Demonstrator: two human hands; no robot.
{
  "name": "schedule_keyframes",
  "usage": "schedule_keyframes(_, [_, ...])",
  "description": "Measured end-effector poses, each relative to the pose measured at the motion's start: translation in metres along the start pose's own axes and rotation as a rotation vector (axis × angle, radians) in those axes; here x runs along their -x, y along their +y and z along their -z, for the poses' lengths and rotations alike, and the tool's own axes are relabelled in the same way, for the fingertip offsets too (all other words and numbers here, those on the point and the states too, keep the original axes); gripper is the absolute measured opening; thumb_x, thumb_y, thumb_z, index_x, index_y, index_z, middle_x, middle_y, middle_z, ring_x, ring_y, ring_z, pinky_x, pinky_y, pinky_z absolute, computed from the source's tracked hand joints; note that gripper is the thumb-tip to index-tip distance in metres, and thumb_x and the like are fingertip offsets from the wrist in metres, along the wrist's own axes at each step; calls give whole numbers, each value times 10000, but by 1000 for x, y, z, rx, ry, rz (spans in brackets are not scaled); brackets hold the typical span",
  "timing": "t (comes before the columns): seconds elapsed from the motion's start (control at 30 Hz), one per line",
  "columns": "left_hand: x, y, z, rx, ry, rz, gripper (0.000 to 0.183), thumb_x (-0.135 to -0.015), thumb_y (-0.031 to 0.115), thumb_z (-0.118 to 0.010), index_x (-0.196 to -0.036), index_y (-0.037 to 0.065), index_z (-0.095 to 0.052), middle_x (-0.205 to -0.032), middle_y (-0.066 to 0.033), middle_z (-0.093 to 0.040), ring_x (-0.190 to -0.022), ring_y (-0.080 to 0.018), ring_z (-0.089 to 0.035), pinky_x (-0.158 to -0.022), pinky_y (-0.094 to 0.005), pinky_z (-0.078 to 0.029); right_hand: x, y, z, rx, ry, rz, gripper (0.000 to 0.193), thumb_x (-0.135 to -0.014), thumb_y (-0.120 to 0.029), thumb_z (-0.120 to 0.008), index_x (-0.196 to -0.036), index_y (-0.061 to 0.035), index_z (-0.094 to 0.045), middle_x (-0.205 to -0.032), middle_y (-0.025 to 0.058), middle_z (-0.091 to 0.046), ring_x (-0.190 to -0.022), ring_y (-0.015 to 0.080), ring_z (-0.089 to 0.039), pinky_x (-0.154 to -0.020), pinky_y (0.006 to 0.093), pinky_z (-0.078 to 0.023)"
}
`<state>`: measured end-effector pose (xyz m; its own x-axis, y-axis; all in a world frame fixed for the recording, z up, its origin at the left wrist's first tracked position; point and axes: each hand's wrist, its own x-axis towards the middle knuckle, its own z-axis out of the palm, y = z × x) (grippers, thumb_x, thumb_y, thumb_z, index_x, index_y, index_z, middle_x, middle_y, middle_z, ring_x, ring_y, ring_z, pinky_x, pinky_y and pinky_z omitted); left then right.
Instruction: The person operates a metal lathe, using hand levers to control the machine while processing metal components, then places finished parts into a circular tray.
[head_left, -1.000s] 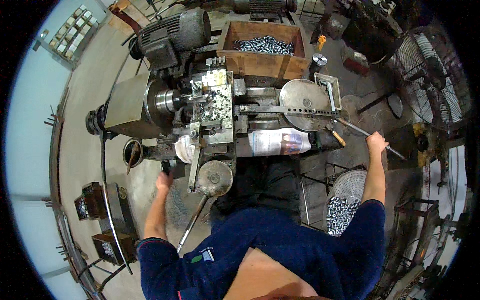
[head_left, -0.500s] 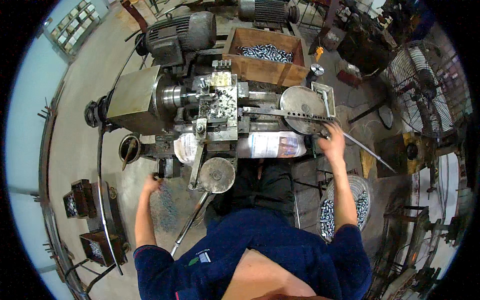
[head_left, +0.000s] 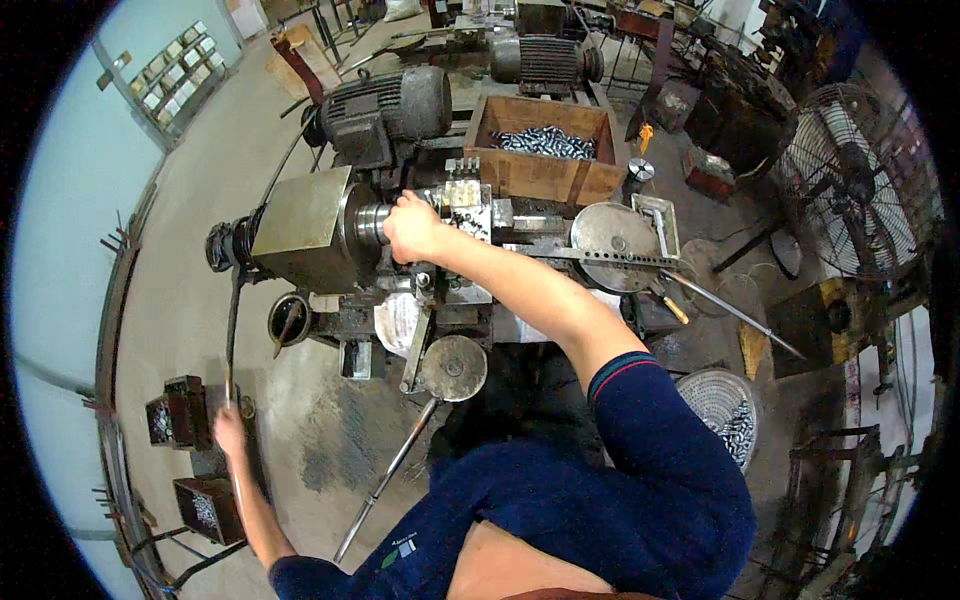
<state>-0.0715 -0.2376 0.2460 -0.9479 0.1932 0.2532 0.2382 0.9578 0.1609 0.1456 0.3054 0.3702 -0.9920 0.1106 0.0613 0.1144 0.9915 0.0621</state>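
My right hand (head_left: pixel 412 228) reaches across the lathe to the front of the shiny round chuck (head_left: pixel 372 224). Its fingers are curled together beside the tool post, and whatever they hold is hidden. Down at the left, my left hand (head_left: pixel 229 428), a little blurred, is closed around a long metal lever (head_left: pixel 229 385) that hangs from the left end of the headstock (head_left: pixel 300 220). Just right of the chuck, my right hand and forearm partly cover the cross slide (head_left: pixel 470 218).
A wooden crate (head_left: pixel 545 172) of small shiny metal parts stands behind the lathe. A perforated basket (head_left: pixel 715 395) of similar parts sits at the right. Two round discs with long rods (head_left: pixel 453 368) stick out. Small bins (head_left: pixel 208 510) stand at the left, a fan (head_left: pixel 845 180) at the right.
My right hand has left the far-right lever and swung left to the chuck. My left hand has moved left and down onto the long lever. The whole view has shifted slightly.
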Motion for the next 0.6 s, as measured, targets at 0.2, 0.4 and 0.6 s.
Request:
schedule_keyframes(0.2, [96,157,38,27,-1,7,496,-751,427,-623,-915,-40,-593,-785,-223,-617,-749,-379,-609,-669,-442,-470,3,9,-7,21,-54,-36,211,-612,-250,-641,-775,-125,-692,-865,75,-659,-906,241,-578,-985,371,-312])
schedule_keyframes(0.4, [65,146,49,565,-484,74,289,-774,185,-630,-936,-42,-551,-623,-129,-568,-513,-223,-588,-472,-350,-490,45,33,29,-21,368,-66,203,-525,-274,-637,-593,-84,-660,-697,118,-637,-761,279,-589,-959,393,-327])
schedule_keyframes(0.6, [34,133,20,846,-599,41,211,-804,105,-587,-899,-80,-547,-619,-122,-563,-497,-199,-572,-470,-340,-505,125,120,49,-296,43,-437,236,-570,-221,-596,-646,-1,-634,-748,205,-628,-760,341,-624,-659,405,-506])
